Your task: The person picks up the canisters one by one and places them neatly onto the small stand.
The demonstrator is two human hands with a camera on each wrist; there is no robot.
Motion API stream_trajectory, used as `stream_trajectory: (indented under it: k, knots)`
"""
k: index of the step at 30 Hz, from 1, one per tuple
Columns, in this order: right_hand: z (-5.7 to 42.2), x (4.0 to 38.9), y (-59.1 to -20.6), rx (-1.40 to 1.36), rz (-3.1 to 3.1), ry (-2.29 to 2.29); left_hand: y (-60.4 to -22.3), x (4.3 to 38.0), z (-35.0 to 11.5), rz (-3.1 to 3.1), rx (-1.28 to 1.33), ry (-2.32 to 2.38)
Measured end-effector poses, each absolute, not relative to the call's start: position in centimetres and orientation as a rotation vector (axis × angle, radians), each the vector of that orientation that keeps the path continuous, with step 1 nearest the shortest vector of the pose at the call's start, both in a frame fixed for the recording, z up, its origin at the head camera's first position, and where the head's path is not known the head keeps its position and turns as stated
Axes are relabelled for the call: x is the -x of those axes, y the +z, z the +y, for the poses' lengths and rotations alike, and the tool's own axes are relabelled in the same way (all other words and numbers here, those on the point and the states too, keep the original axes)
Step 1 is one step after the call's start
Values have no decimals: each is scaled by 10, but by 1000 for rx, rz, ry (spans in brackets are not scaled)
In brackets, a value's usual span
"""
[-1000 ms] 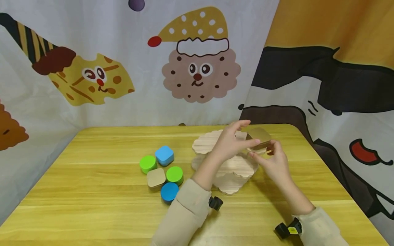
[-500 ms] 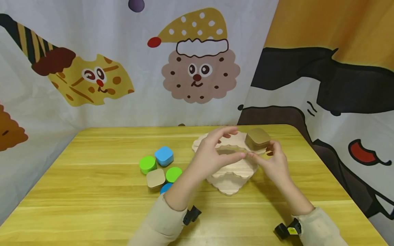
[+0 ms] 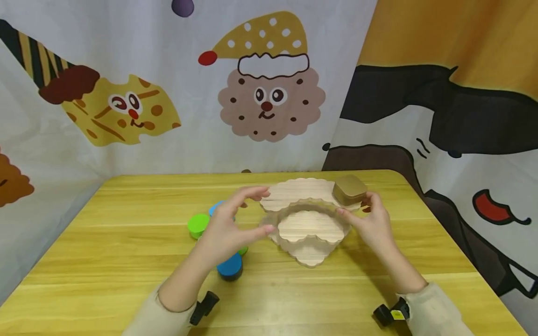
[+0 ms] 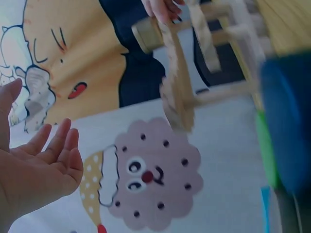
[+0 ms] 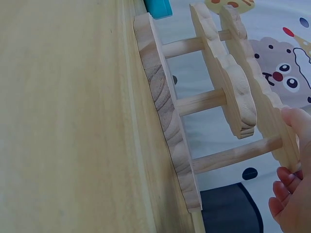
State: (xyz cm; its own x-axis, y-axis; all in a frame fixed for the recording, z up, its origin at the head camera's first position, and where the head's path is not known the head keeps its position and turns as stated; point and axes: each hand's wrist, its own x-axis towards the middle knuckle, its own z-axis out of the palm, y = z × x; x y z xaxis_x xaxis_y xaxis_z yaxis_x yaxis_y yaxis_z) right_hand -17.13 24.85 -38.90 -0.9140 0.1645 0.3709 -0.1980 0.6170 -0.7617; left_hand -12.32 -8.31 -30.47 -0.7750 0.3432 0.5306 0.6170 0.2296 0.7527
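Observation:
A tiered wooden stand (image 3: pixel 302 191) with scalloped shelves stands on the table; the right wrist view shows round dowels (image 5: pixel 238 153) joining its shelves. My right hand (image 3: pixel 374 226) grips the right end of the top shelf, thumb above and fingers below. Beside that thumb, a gold rounded-square block (image 3: pixel 350 189) sits on the top shelf. My left hand (image 3: pixel 224 233) holds nothing, fingers and thumb spread apart, in the air left of the stand. It partly covers the group of coloured blocks: a green round one (image 3: pixel 198 226), a dark blue round one (image 3: pixel 230 266) and a light blue one (image 3: pixel 216 207).
The wooden table (image 3: pixel 105 261) reaches back to a hanging cloth (image 3: pixel 147 56) printed with cartoon food faces. A small black camera sits on each wrist. Behind my left hand, the beige block is hidden and another green block shows only an edge.
My left hand has let go of the gold block, leaving it on the top shelf, and moved left and toward me over the coloured blocks. My right hand stays on the shelf end.

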Motion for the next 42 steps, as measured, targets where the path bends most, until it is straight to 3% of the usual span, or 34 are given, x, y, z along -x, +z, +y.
stream_trajectory:
  k: [16,42]
  knots:
    - [247,173,-388,-40,-2420,1236,-334,120,-156,-2471,651,-1531]
    - [249,171,-389,-53,-2423,1229,-383,131,-218,-2849,638,-1359]
